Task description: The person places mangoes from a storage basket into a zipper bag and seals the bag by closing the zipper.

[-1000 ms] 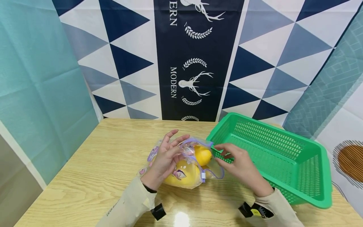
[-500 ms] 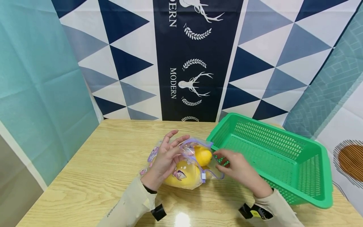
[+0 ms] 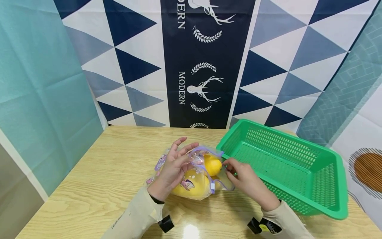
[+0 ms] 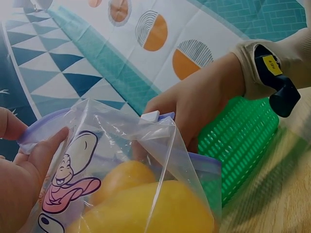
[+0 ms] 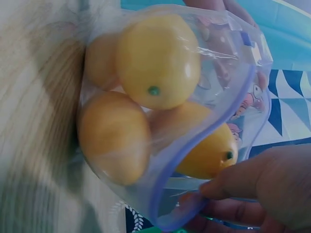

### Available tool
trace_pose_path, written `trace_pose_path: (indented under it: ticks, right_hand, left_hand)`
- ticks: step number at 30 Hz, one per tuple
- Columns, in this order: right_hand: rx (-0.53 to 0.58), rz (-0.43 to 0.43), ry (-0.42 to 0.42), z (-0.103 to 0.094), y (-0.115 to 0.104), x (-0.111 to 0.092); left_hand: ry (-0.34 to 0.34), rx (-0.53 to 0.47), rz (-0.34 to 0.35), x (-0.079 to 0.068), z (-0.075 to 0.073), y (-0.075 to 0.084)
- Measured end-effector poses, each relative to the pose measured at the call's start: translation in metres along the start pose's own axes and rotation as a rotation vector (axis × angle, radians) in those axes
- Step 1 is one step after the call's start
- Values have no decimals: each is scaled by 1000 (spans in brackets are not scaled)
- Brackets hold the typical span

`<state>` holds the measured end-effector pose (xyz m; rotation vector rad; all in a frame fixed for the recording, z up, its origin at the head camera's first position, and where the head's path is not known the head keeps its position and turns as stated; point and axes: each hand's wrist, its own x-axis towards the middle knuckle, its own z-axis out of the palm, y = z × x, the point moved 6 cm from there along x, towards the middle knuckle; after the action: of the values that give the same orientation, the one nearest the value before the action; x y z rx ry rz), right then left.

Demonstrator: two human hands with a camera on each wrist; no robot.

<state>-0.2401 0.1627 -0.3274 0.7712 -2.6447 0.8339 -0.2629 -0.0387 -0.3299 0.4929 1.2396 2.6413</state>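
Note:
A clear zip bag with a purple rim and cartoon prints lies on its side on the table, its mouth facing right. Several yellow lemon-like fruits fill it, one close to the opening. My left hand pinches the upper rim between thumb and fingers, which the left wrist view shows with the bag film stretched beside it. At the mouth, my right hand pinches the purple rim; its thumb lies on the near side, the other fingers partly hidden behind the film.
A green perforated basket stands on the right, close behind my right hand. The wooden table ends at a patterned cloth at the back. A teal cloth hangs on the left.
My right hand has moved slightly left and down, its fingers drawing together at the bag's rim. The left hand and the fruits stay where they were.

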Motion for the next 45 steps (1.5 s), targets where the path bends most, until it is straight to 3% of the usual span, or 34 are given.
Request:
trace_pose_path:
  ticks: [8,18,24,35,45]
  right_hand:
    - [33,-6,96,7,-2,-1]
    - [117,28,107,2,1,-1]
    - [238,45,83,-2,9,2]
    - [456,211,-10,-8,17,11]
    - [689,286,-58,-8,18,24]
  left_hand:
    - [3,-2,0,-1,0,0]
    - [-10,9,12,0,0,3]
    - [-10,12,19,0,1,8]
    - [19,16,43,0,-2,15]
    - [25,21,63,3,-10,20]
